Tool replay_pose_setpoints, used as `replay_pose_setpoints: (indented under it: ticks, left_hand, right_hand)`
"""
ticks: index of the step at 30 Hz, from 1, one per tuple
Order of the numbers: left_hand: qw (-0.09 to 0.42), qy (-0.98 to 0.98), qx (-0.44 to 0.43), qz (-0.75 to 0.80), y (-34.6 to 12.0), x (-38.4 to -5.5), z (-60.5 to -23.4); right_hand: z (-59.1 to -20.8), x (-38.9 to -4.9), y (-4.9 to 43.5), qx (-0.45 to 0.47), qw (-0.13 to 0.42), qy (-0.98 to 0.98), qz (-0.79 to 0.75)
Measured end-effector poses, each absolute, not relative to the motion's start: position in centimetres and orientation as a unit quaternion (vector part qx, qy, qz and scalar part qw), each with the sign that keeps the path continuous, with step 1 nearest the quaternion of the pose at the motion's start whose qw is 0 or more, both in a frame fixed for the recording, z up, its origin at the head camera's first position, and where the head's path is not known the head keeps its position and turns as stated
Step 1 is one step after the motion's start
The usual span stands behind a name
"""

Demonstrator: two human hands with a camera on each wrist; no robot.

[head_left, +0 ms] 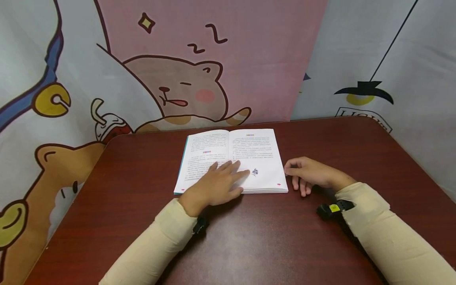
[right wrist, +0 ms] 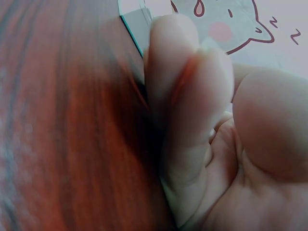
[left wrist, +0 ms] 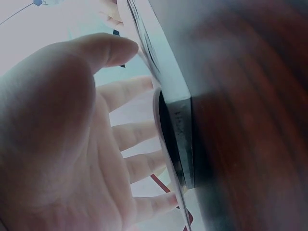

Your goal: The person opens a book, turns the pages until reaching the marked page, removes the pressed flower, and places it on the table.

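An open book (head_left: 260,152) with printed text and a small flower drawing lies on the table. My left hand (head_left: 217,184) rests palm down across its lower middle, fingers spread over the fold and onto the right page. In the left wrist view, the fingertips (left wrist: 166,199) of this hand meet the curved pages above the book's lower edge (left wrist: 180,134). Beside the book's right edge, my right hand (head_left: 313,173) has its fingers loosely bent, with thumb and forefinger tips right at the page edge. In the right wrist view, bent fingers (right wrist: 192,106) hide those tips.
The dark red wooden table (head_left: 263,237) extends around the book to a rounded far edge. Behind it hangs a cloth (head_left: 267,59) with cartoon animals. A black strap with a yellow mark (head_left: 334,208) sits on the right wrist.
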State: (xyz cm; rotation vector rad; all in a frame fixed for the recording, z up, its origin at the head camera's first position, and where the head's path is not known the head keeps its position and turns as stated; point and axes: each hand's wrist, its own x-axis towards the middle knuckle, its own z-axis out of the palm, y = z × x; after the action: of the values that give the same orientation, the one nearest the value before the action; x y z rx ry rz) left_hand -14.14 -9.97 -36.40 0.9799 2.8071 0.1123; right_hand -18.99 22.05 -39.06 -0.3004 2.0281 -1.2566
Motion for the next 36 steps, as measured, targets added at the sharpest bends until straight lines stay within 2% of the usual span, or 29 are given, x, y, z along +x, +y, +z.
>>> replay_pose_setpoints:
  ticks: [10, 25, 36]
  left_hand:
    - [0.067, 0.936, 0.341, 0.050, -9.94, -14.22, -36.47]
    - [-0.026, 0.904, 0.422, 0.069, -9.65, -14.24, -36.53]
    - [-0.044, 0.898, 0.432, 0.068, -9.55, -14.43, -36.78]
  right_hand:
    - [-39.24, -19.10, 22.12, -0.108, 0.366, 0.785, -0.489]
    - [-38.99, -19.04, 22.07, -0.105, 0.365, 0.787, -0.487]
    - [-39.37, -19.17, 22.13, -0.103, 0.367, 0.784, -0.491]
